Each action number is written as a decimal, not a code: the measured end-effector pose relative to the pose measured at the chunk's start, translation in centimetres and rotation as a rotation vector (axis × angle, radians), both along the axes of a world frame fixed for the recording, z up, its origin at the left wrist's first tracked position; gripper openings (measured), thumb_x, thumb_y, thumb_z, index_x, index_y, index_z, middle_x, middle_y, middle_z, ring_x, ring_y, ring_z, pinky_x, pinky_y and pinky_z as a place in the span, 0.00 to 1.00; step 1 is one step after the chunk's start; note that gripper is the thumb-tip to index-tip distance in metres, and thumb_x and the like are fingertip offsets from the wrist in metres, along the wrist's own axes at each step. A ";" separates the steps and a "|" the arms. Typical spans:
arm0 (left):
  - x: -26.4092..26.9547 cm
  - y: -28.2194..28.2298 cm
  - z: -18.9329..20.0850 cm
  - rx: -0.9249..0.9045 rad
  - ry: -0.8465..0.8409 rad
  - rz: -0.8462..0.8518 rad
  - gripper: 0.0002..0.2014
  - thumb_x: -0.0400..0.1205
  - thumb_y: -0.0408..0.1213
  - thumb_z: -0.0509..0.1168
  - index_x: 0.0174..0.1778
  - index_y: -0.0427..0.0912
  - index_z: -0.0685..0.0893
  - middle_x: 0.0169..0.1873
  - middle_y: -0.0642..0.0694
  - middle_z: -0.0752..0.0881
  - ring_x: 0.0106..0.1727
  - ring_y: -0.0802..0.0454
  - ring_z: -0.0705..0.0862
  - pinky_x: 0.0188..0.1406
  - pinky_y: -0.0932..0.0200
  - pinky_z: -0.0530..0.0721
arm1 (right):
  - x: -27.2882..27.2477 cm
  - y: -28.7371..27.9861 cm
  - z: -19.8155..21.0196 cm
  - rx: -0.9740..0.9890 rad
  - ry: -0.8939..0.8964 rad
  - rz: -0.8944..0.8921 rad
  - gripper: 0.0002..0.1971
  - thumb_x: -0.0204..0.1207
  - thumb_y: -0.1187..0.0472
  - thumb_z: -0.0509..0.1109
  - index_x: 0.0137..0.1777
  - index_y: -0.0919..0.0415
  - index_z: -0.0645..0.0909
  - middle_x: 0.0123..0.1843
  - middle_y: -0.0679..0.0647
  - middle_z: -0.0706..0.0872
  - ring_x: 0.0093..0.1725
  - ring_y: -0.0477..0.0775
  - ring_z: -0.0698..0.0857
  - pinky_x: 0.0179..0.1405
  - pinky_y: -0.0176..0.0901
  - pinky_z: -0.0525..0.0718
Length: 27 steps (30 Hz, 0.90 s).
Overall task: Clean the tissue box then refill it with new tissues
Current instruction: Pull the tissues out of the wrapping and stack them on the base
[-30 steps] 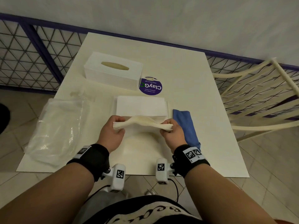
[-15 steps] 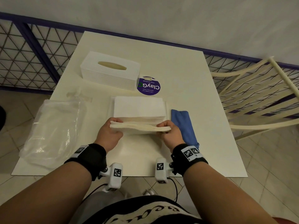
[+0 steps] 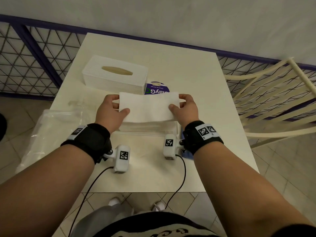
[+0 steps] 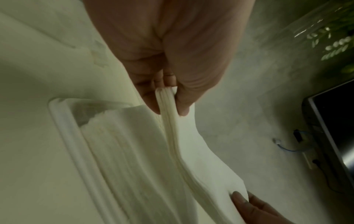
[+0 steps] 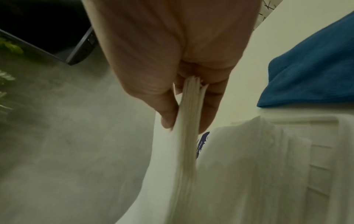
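Left hand [image 3: 112, 111] and right hand [image 3: 185, 108] (thumbs on top) pinching tissue bundle [image 3: 148, 106] ends.

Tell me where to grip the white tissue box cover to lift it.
Grip the tissue box cover by its two short end walls, coming down from above. It lies flat, long side across the table; the oval slot on top gives a poorer hold.

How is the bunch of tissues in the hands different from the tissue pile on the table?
The held tissues are a thin bunch, lifted up; the tissue pile is thicker and lies flat. The left hand and right hand pinch the held bunch's ends; nothing grips the pile. Both are white.
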State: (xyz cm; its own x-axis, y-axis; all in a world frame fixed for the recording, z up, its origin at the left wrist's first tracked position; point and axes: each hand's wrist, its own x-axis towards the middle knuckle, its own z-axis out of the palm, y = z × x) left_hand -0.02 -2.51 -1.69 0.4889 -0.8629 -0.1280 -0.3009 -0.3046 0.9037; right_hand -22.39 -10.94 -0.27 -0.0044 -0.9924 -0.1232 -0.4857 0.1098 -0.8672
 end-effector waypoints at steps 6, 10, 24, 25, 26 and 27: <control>-0.1 -0.1 -2.3 0.117 -0.227 -0.016 0.37 0.76 0.42 0.73 0.79 0.43 0.64 0.72 0.39 0.73 0.65 0.42 0.80 0.65 0.50 0.78 | 0.4 -0.4 -1.5 0.073 0.177 0.001 0.30 0.75 0.53 0.71 0.76 0.56 0.66 0.67 0.57 0.79 0.61 0.55 0.82 0.56 0.40 0.79; -1.3 -0.4 -2.1 0.010 -0.602 -0.201 0.32 0.82 0.43 0.64 0.81 0.40 0.64 0.81 0.39 0.62 0.80 0.41 0.63 0.80 0.46 0.59 | 2.0 0.1 -1.7 -0.059 0.386 0.043 0.25 0.79 0.53 0.64 0.77 0.55 0.68 0.77 0.57 0.71 0.74 0.60 0.71 0.74 0.53 0.71; -1.9 -1.6 -6.1 0.343 -0.880 -0.722 0.32 0.85 0.57 0.35 0.84 0.50 0.37 0.84 0.48 0.36 0.84 0.48 0.36 0.82 0.48 0.37 | 3.6 1.6 -7.5 -0.019 0.711 0.479 0.32 0.83 0.40 0.42 0.84 0.47 0.39 0.87 0.47 0.39 0.85 0.48 0.38 0.84 0.56 0.39; -1.9 -1.6 -6.2 0.346 -0.887 -0.723 0.34 0.82 0.59 0.31 0.84 0.50 0.37 0.84 0.48 0.36 0.84 0.48 0.36 0.82 0.48 0.37 | 3.6 1.6 -7.5 -0.006 0.706 0.469 0.32 0.83 0.40 0.42 0.84 0.47 0.39 0.87 0.47 0.39 0.85 0.48 0.38 0.84 0.56 0.39; -2.0 -1.6 -6.3 0.352 -0.891 -0.723 0.36 0.79 0.59 0.28 0.84 0.50 0.37 0.84 0.48 0.36 0.84 0.48 0.36 0.82 0.48 0.37 | 3.6 1.6 -7.5 0.005 0.707 0.472 0.32 0.83 0.40 0.42 0.84 0.48 0.39 0.87 0.47 0.40 0.85 0.48 0.38 0.84 0.56 0.39; -2.1 -1.6 -6.3 0.363 -0.890 -0.721 0.36 0.79 0.59 0.28 0.84 0.50 0.37 0.84 0.48 0.36 0.84 0.48 0.35 0.82 0.48 0.36 | 3.7 1.5 -7.4 0.020 0.706 0.480 0.32 0.83 0.40 0.42 0.84 0.48 0.40 0.87 0.47 0.40 0.85 0.48 0.38 0.84 0.56 0.40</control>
State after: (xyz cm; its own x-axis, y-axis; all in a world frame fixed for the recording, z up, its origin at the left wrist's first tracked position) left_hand -2.09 -4.13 -7.98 -0.0511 -0.9579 -0.2826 -0.9820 -0.0033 0.1890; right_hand -18.73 -9.46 -7.66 0.3338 -0.9040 -0.2672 -0.9094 -0.2342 -0.3437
